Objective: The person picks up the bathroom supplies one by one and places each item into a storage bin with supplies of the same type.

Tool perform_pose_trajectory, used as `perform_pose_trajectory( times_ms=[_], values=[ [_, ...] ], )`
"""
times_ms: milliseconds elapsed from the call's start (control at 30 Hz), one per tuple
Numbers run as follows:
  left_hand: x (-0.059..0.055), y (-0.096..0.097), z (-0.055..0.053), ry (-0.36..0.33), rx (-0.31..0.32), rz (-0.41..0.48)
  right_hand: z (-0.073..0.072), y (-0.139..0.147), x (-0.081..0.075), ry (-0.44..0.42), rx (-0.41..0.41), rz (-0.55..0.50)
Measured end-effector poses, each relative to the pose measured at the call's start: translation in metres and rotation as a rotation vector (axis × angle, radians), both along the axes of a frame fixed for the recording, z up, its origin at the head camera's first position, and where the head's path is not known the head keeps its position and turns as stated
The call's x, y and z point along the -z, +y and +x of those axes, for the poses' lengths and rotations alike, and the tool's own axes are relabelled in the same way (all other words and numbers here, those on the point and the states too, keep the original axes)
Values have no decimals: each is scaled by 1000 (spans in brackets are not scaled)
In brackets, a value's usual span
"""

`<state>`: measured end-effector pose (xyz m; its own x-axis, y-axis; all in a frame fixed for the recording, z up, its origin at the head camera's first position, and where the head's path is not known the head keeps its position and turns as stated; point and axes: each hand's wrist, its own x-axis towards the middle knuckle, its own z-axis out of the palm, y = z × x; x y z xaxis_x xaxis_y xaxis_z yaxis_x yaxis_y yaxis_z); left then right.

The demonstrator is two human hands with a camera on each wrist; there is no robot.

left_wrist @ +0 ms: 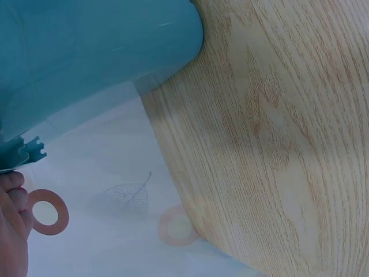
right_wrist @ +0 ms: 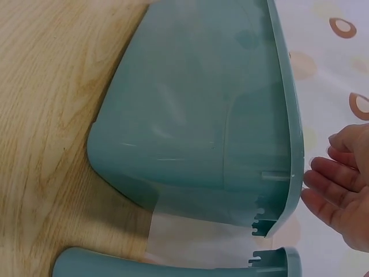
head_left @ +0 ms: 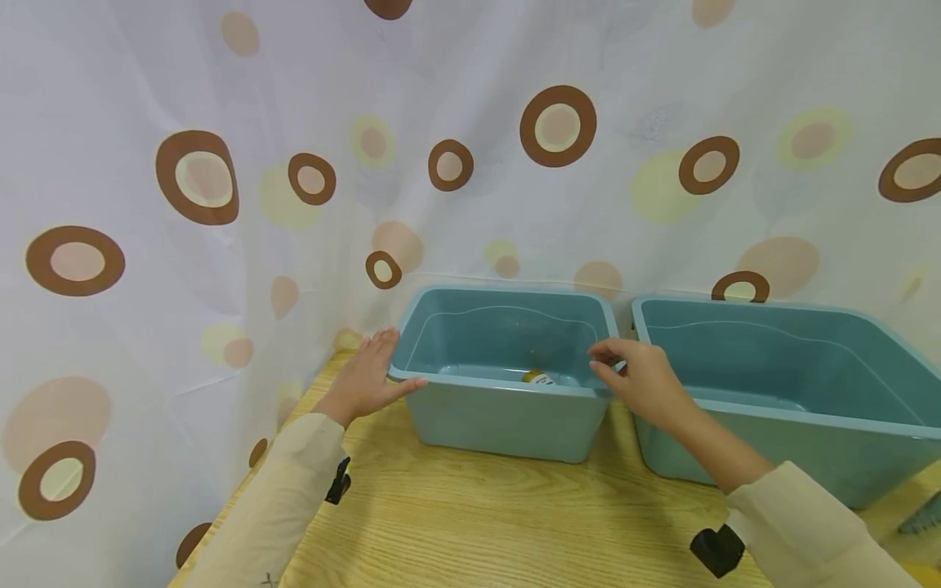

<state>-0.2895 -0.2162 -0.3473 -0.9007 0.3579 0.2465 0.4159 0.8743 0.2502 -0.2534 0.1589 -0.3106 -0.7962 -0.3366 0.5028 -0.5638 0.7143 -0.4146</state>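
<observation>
A: Left hand (head_left: 367,377)?
B: Flat against left end of smaller teal bin (head_left: 507,425) — fingers straight, together, thumb laid along near rim. Pressing, not gripping. Forearm in cream sleeve (head_left: 272,498), angled up from lower left. In left wrist view, only fingertips (left_wrist: 12,196) seen, beside bin's corner rim.

A: Right hand (head_left: 638,377)?
B: At right end of same bin, near corner. Fingers lightly bent, tips at rim; wrist cocked inward. Right wrist view: fingers (right_wrist: 337,184) extended and loose just beside rim, nothing enclosed. Touching or a hair off — cannot tell.

A: Bin position?
B: Upright on wooden desk (head_left: 470,523), back edge against dotted curtain (head_left: 294,163). Held between both hands. Small round object (head_left: 539,377) on floor inside, near front wall — yellowish top, too small to identify.

A: Neighbours?
B: Larger teal bin (head_left: 794,392) just to the right, narrow gap between the two. Black clips (head_left: 716,549) at both cuffs.
</observation>
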Motion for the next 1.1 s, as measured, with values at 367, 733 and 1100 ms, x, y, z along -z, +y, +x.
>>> perform_pose_trajectory(
  times_ms=[367,733,1100],
  values=[
    [-2,3,1,-12,0,3,11,6,6,52,5,-25],
    [-3,4,0,-30,-12,-23,30,12,11,148,-14,-44],
    [-10,3,3,-57,-16,-40,42,20,16,143,-15,-33]
  ],
)
